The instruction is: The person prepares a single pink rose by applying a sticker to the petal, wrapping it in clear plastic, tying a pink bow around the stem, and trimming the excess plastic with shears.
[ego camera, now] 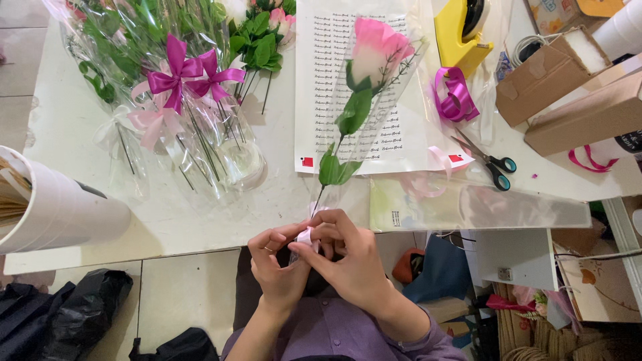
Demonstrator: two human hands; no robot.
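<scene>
Hands meet at the near edge of the white bench (200, 220), both curled in around the lower end of a single artificial rose (374, 47) wrapped in a clear cellophane sleeve (394, 87). The left hand (277, 264) has its fingers bent and pinches the sleeve's bottom from the left; the right hand (351, 257) is closed over it from the right, fingertips pressed to a bit of pale pink ribbon (305, 235) that shows between the two hands. Neither hand is open, and both have hold of the wrapped stem and ribbon together.

The rose lies on the bench, pointing away from the person, its pink and white head far from the hands and its green leaves (351, 110) spaced down the stem. It rests on a white printed sheet (321, 80).

To the left lies a bundle of finished wrapped flowers (167, 100) tied with magenta bows (190, 75) and pale pink ribbon. A stack of white paper cups (60, 210) lies at the bench's left edge. To the right of the rose sit a loop of magenta ribbon (455, 93), a yellow tape dispenser (461, 33) and scissors (491, 160) with teal handles, blades closed. Cardboard boxes (575, 100) sit further right. A flat stack of clear sleeves (481, 207) lies just right of the hands. The person wears a purple shirt (334, 331).
</scene>
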